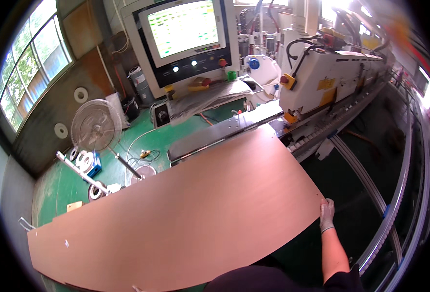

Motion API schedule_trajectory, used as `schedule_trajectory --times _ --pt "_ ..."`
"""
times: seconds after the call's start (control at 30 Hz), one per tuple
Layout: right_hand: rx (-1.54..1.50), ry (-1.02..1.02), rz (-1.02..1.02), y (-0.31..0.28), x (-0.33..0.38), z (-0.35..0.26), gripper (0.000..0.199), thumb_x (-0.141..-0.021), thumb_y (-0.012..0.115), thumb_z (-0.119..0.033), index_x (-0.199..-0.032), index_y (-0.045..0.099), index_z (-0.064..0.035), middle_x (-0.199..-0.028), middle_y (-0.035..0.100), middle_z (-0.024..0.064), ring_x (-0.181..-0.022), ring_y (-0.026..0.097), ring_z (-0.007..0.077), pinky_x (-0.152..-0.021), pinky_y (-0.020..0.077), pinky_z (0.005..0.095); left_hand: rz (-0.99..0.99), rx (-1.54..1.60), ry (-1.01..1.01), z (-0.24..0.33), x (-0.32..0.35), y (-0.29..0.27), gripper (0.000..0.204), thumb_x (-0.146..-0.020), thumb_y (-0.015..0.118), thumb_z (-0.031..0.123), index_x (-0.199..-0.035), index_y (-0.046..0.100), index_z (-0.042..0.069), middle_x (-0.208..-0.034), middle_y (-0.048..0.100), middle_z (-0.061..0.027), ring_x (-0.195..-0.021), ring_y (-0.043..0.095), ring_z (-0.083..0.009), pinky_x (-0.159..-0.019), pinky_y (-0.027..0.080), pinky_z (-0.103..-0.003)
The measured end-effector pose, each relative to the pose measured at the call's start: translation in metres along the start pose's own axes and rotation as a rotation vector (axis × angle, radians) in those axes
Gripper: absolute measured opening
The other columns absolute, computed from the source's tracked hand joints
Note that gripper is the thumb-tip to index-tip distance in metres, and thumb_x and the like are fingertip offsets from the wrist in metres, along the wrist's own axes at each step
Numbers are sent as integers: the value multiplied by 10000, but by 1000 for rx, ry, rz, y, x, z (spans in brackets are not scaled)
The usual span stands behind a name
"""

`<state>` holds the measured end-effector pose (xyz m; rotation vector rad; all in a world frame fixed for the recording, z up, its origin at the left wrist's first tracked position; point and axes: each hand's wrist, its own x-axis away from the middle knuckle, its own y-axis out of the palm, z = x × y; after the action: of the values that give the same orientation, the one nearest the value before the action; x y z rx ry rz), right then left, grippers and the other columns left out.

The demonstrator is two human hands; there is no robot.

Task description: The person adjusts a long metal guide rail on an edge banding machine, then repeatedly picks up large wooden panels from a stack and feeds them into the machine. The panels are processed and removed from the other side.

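Holding the big brown board (190, 214) by its right corner, the gloved right hand (327, 214) grips the edge with its thumb on top. A tiny pale bit at the board's near edge may be a tip of the left hand (136, 288), but too little shows to tell if it grips.

The board lies flat in front of the body, with its far edge along a long gray surface (224, 130). I cannot tell if it rests on that surface. The white machine (341, 73) is past the board's right end. A round fan (96, 125) stands beyond the board's far left side.

As far as I can judge, getting the board up beside the machine is done. Letting go of it is left. I cannot tell if the machine's work on its edges is done.

Past the board's far side, a bright screen (183, 27) shows rows of green and yellow marks, too small to read. Yellow labels (326, 83) on the machine are too blurry to read. The board has a little white patch (66, 243) near its left end, with no clear words.
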<state>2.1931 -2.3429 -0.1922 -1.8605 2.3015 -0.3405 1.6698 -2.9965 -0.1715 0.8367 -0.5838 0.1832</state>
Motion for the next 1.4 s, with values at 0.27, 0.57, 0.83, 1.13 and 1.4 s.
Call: schedule_trajectory --times 0.27,0.57,0.83,1.13,1.4 --pt "-481 89 227 67 52 1 838 -1004 612 -101 -1656 88 -53 -1672 190 165 -1488 319 277 -1219 297 391 147 -207 -62 -1 21 28 788 -1006 345 694 -1574 413 152 -1564 481 -134 -1422 449 -386 -1160 371 -597" --pt "-572 92 166 83 25 -45 773 -1020 570 -98 -1649 122 -70 -1613 312 155 -1438 392 275 -1197 337 401 267 -333 -78 2 38 43 778 -1001 367 691 -1561 435 154 -1535 512 -155 -1406 466 -401 -1151 390 -589" --pt "-571 65 126 56 13 -70 708 -1038 534 -92 -1638 159 -88 -1556 399 147 -1378 461 276 -1159 389 413 345 -451 -109 1 5 46 827 -975 259 764 -1582 407 222 -1602 448 -82 -1479 375 -391 -1193 303 -638" --pt "-530 112 156 66 -21 -50 613 -1046 523 -90 -1599 258 -99 -1536 426 129 -1366 470 263 -1154 394 417 371 -445 -75 -58 30 94 837 -972 262 769 -1592 380 219 -1614 429 -80 -1478 374 -387 -1194 303 -628" --pt "-556 126 79 32 -81 -16 583 -1036 520 -86 -1575 299 -96 -1525 431 125 -1376 456 256 -1166 377 401 369 -428 -78 -119 40 126 845 -974 273 766 -1575 409 188 -1596 451 -95 -1464 394 -390 -1185 323 -612"
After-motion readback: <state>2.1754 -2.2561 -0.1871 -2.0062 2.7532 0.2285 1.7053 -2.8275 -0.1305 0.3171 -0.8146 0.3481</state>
